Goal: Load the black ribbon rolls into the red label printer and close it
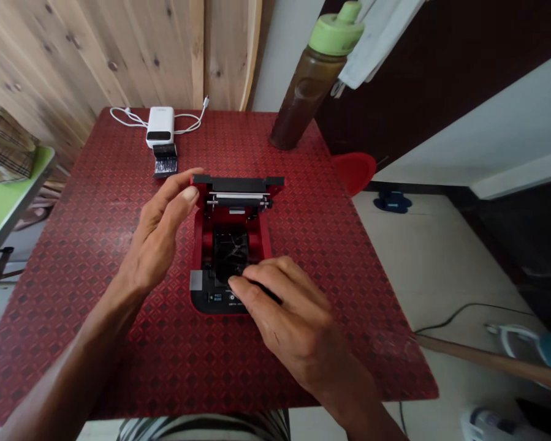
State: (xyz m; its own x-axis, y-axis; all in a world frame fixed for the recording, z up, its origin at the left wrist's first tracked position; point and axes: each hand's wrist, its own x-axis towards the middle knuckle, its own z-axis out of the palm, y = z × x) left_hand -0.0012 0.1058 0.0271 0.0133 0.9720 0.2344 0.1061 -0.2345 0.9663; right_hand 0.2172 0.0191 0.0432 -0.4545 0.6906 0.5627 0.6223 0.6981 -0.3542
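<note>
A small red and black printer (231, 245) sits in the middle of the red patterned table (95, 245), its lid (238, 182) swung open toward the back. My left hand (162, 233) hovers at the printer's left side, fingers stretched out, fingertips at the lid's left corner. My right hand (287, 312) rests on the printer's front right, fingers curled over the black front panel near the open compartment; whether they hold anything is hidden.
A white power bank (160, 125) with a white cable (125, 116) and a small black block (165, 164) lie at the table's back left. A tall brown bottle (309, 86) with a green cap stands at the back right. A red stool (354, 171) is beyond the right edge.
</note>
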